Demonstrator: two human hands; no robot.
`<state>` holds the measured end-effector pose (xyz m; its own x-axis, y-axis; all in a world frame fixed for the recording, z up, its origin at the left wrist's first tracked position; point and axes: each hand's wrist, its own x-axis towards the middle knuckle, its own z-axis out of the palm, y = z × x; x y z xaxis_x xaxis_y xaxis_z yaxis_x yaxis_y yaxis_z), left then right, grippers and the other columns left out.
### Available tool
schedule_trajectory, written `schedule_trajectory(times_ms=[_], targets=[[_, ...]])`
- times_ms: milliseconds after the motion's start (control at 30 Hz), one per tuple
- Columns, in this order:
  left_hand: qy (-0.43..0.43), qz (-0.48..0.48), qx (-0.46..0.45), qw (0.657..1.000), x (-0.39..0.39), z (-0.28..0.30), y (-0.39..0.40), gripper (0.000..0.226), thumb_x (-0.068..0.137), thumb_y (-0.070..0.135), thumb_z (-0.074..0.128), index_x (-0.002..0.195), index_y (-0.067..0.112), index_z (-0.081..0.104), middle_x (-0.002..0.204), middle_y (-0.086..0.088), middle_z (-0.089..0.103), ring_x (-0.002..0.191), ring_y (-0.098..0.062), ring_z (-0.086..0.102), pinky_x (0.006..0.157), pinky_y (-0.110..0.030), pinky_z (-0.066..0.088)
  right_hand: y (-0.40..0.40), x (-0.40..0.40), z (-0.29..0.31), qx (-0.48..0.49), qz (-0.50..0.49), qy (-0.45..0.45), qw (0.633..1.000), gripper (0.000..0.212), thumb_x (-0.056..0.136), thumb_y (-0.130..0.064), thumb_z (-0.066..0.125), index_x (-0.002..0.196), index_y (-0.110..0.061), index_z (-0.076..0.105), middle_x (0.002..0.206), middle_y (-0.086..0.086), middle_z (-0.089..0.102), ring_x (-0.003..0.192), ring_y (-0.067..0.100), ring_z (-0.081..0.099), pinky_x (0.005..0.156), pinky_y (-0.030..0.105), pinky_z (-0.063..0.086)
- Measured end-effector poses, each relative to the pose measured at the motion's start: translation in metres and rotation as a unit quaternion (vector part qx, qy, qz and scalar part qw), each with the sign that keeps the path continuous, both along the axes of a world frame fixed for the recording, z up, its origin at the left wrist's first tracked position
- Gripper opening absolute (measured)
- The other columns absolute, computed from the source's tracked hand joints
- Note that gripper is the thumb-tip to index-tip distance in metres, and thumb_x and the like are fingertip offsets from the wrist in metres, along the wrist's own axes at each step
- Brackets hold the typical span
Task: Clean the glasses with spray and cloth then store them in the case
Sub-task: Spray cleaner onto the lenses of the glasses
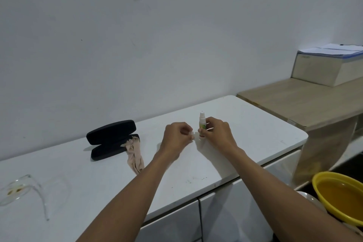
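My right hand (215,133) has its fingers curled round the small white spray bottle (202,122), holding it upright on the white counter (255,135). My left hand (176,136), just beside it, pinches a small clear cap (192,135) between curled fingertips. To the left, the black case (112,139) lies open, with the beige cloth (135,156) trailing from it toward me. The clear glasses (21,190) rest at the near left, well apart from both hands.
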<state>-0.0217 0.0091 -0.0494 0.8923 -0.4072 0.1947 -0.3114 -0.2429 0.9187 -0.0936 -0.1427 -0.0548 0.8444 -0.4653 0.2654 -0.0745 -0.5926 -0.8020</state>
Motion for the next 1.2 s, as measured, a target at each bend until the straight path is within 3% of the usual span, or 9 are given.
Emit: schedule_trajectory(times_ms=[200, 367, 467, 600, 667, 733, 833, 1000, 1200], targets=[[-0.100, -0.021, 0.110, 0.989, 0.000, -0.003, 0.001, 0.021, 0.072, -0.003, 0.081, 0.087, 0.011, 0.075, 0.083, -0.008, 0.075, 0.077, -0.026, 0.071, 0.077, -0.036, 0.060, 0.002, 0.001, 0.001, -0.014, -0.010, 0.003, 1.000, 0.020, 0.089, -0.024, 0.072, 0.107, -0.014, 0.071, 0.102, 0.004, 0.076, 0.094, 0.023, 0.073, 0.086, 0.040, 0.057], [-0.077, -0.027, 0.137, 0.987, 0.001, -0.001, 0.003, 0.036, 0.075, 0.002, 0.080, 0.109, 0.012, 0.071, 0.089, -0.002, 0.068, 0.075, -0.015, 0.063, 0.074, -0.032, 0.058, 0.003, 0.002, 0.000, -0.023, -0.017, 0.009, 1.000, 0.017, 0.089, -0.024, 0.071, 0.103, -0.014, 0.071, 0.100, 0.004, 0.075, 0.093, 0.024, 0.072, 0.084, 0.041, 0.057], [-0.080, -0.027, 0.143, 0.986, 0.007, 0.004, 0.012, 0.043, 0.076, 0.010, 0.083, 0.117, 0.012, 0.069, 0.101, -0.005, 0.070, 0.083, -0.014, 0.064, 0.071, -0.019, 0.053, 0.008, 0.002, 0.008, -0.033, -0.028, -0.018, 0.999, 0.012, 0.091, -0.023, 0.067, 0.096, -0.012, 0.068, 0.088, 0.003, 0.074, 0.086, 0.025, 0.072, 0.079, 0.042, 0.057], [-0.136, 0.016, 0.132, 0.982, 0.022, 0.021, 0.043, 0.042, 0.079, 0.022, 0.084, 0.118, 0.017, 0.071, 0.108, -0.003, 0.073, 0.098, -0.019, 0.066, 0.090, -0.034, 0.054, 0.032, 0.012, 0.034, -0.043, -0.017, -0.105, 0.993, 0.009, 0.094, -0.020, 0.059, 0.099, -0.014, 0.063, 0.084, 0.006, 0.069, 0.079, 0.028, 0.067, 0.074, 0.046, 0.057], [-0.151, 0.050, 0.112, 0.981, 0.028, 0.033, 0.066, 0.038, 0.081, 0.024, 0.082, 0.117, 0.019, 0.071, 0.111, -0.001, 0.072, 0.100, -0.019, 0.066, 0.089, -0.034, 0.055, 0.053, 0.024, 0.049, -0.049, 0.012, -0.136, 0.989, 0.014, 0.096, -0.017, 0.056, 0.107, -0.013, 0.062, 0.089, 0.007, 0.068, 0.080, 0.029, 0.066, 0.074, 0.048, 0.057], [-0.164, 0.081, 0.095, 0.978, 0.033, 0.046, 0.095, 0.034, 0.084, 0.024, 0.080, 0.117, 0.019, 0.071, 0.112, 0.000, 0.072, 0.101, -0.017, 0.067, 0.090, -0.033, 0.055, 0.081, 0.037, 0.061, -0.055, 0.057, -0.164, 0.983, 0.031, 0.097, -0.016, 0.055, 0.128, -0.016, 0.057, 0.094, 0.005, 0.067, 0.081, 0.028, 0.067, 0.075, 0.047, 0.058], [-0.187, 0.132, 0.094, 0.969, 0.040, 0.063, 0.147, 0.031, 0.085, 0.026, 0.079, 0.115, 0.021, 0.072, 0.110, 0.002, 0.073, 0.098, -0.015, 0.068, 0.090, -0.035, 0.057, 0.132, 0.052, 0.073, -0.063, 0.128, -0.191, 0.971, 0.058, 0.099, -0.016, 0.055, 0.151, -0.030, 0.036, 0.096, 0.005, 0.067, 0.078, 0.025, 0.067, 0.071, 0.044, 0.058], [-0.208, 0.217, 0.124, 0.946, 0.039, 0.074, 0.246, 0.030, 0.083, 0.028, 0.079, 0.112, 0.021, 0.073, 0.103, 0.003, 0.075, 0.097, -0.014, 0.068, 0.090, -0.036, 0.057, 0.222, 0.072, 0.077, -0.060, 0.233, -0.217, 0.946, 0.071, 0.098, -0.015, 0.053, 0.155, -0.045, 0.024, 0.084, 0.008, 0.067, 0.070, 0.025, 0.067, 0.070, 0.048, 0.059], [-0.193, 0.303, 0.127, 0.924, 0.005, 0.065, 0.359, 0.021, 0.086, 0.032, 0.075, 0.106, 0.028, 0.074, 0.099, 0.012, 0.074, 0.099, -0.005, 0.067, 0.083, -0.022, 0.049, 0.316, 0.080, 0.069, -0.058, 0.337, -0.202, 0.918, 0.064, 0.094, -0.013, 0.053, 0.148, -0.042, 0.036, 0.082, 0.012, 0.068, 0.064, 0.028, 0.066, 0.067, 0.047, 0.058]])
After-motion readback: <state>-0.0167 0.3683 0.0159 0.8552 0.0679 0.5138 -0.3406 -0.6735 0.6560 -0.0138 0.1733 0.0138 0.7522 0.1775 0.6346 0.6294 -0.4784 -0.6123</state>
